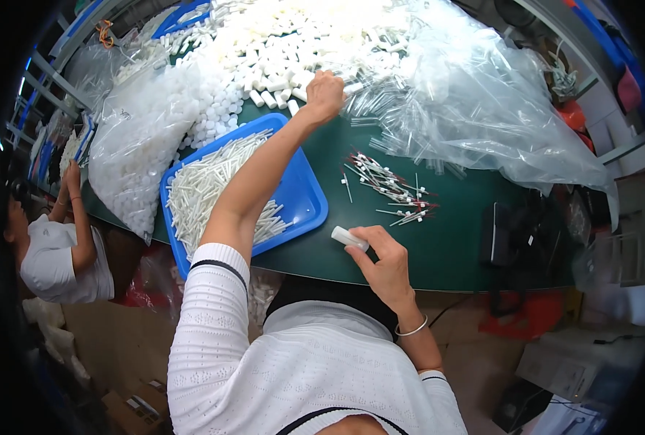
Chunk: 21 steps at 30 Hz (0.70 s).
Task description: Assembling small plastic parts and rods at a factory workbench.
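My left hand (325, 96) reaches across to the front edge of a heap of short white cylinders (272, 81). Its fingers are curled, and whatever they grip, if anything, is hidden. Near the table's front edge, my right hand (386, 264) pinches a short whitish tube (350, 238), tilted, between thumb and fingers. Clear plastic tubes (380, 105) lie just right of my left hand. Beneath my left forearm stands a blue tray (308, 196) with many thin white sticks (217, 177). Between the hands and to the right lie thin sticks with red ends and small white pieces (384, 181).
Left of the tray slumps a clear bag (145, 130) of round white caps, some spilled out (217, 112). A large clear plastic bag (496, 109) spreads over the right side. A black device (515, 232) sits at the green table's (446, 246) right. Another person (65, 246) works at far left.
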Each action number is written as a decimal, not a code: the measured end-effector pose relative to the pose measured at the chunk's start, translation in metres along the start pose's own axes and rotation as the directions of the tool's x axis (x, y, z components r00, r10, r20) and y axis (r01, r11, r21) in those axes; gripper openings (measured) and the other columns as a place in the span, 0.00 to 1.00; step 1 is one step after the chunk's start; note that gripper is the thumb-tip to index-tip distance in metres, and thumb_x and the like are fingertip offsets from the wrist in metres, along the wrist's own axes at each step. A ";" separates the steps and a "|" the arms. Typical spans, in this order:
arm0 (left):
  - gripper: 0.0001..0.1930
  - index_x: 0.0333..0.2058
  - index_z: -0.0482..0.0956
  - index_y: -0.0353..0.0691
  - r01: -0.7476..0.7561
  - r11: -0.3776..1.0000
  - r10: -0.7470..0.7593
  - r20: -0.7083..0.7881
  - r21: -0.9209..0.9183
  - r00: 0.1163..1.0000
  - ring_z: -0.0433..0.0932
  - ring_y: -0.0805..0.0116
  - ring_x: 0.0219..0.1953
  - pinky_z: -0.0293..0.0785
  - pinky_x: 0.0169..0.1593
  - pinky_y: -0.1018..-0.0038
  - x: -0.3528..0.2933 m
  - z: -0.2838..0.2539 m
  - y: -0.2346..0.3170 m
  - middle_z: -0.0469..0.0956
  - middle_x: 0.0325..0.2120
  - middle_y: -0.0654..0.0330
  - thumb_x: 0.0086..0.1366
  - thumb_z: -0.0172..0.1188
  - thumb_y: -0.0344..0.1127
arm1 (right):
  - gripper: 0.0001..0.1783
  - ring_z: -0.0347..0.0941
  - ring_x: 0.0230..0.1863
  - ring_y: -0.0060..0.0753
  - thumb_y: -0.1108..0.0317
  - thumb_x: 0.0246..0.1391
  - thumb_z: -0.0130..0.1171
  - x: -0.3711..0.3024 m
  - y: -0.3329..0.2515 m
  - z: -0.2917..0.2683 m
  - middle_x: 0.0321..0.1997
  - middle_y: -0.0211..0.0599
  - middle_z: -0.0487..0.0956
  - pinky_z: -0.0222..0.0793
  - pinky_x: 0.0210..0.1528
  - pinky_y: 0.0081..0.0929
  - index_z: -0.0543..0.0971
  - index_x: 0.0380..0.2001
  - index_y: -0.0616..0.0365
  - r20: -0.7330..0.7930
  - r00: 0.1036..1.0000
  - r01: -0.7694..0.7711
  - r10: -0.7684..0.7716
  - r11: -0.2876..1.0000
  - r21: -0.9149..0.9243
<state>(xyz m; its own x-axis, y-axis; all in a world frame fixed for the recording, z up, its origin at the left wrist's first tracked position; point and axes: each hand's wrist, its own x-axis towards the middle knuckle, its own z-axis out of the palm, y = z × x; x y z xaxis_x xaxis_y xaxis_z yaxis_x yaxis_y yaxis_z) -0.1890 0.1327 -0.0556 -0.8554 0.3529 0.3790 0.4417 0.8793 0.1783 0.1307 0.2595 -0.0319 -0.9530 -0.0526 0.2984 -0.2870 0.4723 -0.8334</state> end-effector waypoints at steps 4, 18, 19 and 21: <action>0.11 0.29 0.83 0.39 -0.014 0.966 -0.010 -0.092 -0.258 0.996 0.77 0.53 0.40 0.74 0.44 0.62 -0.013 -0.012 -0.006 0.79 0.33 0.49 0.50 0.65 0.39 | 0.14 0.75 0.33 0.26 0.77 0.48 0.65 0.000 0.010 -0.014 0.34 0.36 0.79 0.70 0.34 0.21 0.79 0.41 0.62 -0.070 0.997 -0.027 0.029 0.999 0.033; 0.15 0.53 0.70 0.34 0.457 0.217 0.270 0.502 -0.863 0.821 0.70 0.82 0.37 0.69 0.41 0.84 -0.214 -0.118 0.071 0.72 0.37 0.66 0.70 0.51 0.32 | 0.15 0.74 0.33 0.28 0.76 0.50 0.63 -0.001 0.014 -0.028 0.36 0.36 0.79 0.69 0.33 0.22 0.80 0.43 0.59 -0.020 0.997 -0.066 0.075 0.954 0.293; 0.15 0.53 0.70 0.34 0.457 0.212 0.273 0.502 -0.864 0.821 0.70 0.82 0.37 0.69 0.41 0.84 -0.216 -0.119 0.069 0.72 0.37 0.66 0.70 0.51 0.32 | 0.14 0.74 0.32 0.29 0.76 0.50 0.64 -0.002 0.013 -0.029 0.36 0.36 0.79 0.69 0.33 0.23 0.80 0.43 0.59 -0.003 0.998 -0.056 0.058 0.971 0.231; 0.14 0.51 0.72 0.35 0.478 0.246 0.321 0.536 -0.843 0.781 0.67 0.82 0.34 0.66 0.38 0.82 -0.220 -0.119 0.064 0.72 0.34 0.67 0.69 0.53 0.32 | 0.14 0.75 0.32 0.29 0.76 0.50 0.64 -0.004 0.011 -0.031 0.35 0.36 0.79 0.69 0.32 0.23 0.81 0.42 0.59 0.017 0.999 -0.046 0.044 0.985 0.165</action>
<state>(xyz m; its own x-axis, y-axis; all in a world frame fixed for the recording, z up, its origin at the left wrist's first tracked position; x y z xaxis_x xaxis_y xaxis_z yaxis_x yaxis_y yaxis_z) 0.0600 0.0735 -0.0197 -0.6708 0.7295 -0.1337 -0.0719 0.1155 0.9907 0.1347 0.2920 -0.0280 -0.9662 -0.0469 0.2536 -0.2549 0.3229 -0.9114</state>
